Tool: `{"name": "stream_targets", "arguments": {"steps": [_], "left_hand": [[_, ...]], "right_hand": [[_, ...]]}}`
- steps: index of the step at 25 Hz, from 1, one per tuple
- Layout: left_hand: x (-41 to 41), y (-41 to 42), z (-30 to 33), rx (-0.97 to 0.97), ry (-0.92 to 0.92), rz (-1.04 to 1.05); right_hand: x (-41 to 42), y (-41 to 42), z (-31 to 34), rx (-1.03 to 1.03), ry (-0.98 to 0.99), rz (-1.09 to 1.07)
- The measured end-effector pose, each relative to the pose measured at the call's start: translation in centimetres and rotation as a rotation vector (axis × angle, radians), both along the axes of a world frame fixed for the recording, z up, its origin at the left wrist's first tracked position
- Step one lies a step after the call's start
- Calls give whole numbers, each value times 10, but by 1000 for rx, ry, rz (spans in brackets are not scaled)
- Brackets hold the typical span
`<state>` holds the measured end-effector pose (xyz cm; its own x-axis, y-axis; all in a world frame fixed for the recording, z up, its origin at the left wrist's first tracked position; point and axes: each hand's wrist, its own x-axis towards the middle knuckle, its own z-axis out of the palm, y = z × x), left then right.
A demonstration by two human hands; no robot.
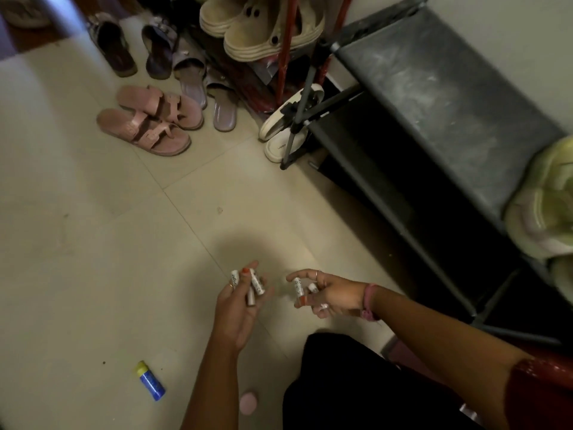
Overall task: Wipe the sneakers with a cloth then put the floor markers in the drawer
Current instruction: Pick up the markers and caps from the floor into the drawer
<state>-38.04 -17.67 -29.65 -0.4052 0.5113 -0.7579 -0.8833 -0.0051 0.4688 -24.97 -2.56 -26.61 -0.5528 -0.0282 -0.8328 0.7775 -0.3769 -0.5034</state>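
Note:
My left hand (pixel 237 308) hovers over the tiled floor, fingers curled around a few white markers (pixel 256 283) with orange caps. To its right, my right hand (pixel 333 294) grips a couple more white markers (pixel 299 291), one orange-capped end pointing down. A blue stick with a yellow cap (pixel 151 381) lies on the floor at lower left. A pale green and pink sneaker (pixel 545 209) rests on the dark rack at the right edge, blurred. No cloth or drawer is visible.
A dark grey fabric shoe rack (pixel 434 97) fills the right side. Pink sandals (pixel 148 125), several other slippers (pixel 192 76), cream clogs (pixel 266 26) and white slippers (pixel 288 125) crowd the top. A pink round object (pixel 248 401) lies near my dark-clothed knee.

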Motion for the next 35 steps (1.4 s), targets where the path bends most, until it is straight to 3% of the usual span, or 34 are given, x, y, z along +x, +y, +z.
{"name": "stream_targets", "arguments": {"steps": [3, 6, 16, 23, 35], "left_hand": [[20, 7, 66, 61, -66, -68], [40, 15, 128, 129, -82, -165], [143, 20, 283, 269, -37, -558], [235, -2, 325, 223, -133, -716], [360, -67, 328, 150, -234, -957]], "right_hand": [[6, -6, 73, -147, 55, -325], [29, -17, 138, -139, 142, -584], [163, -69, 276, -40, 220, -1089], [253, -123, 328, 4, 316, -1319], [399, -235, 321, 137, 275, -1607]]}}
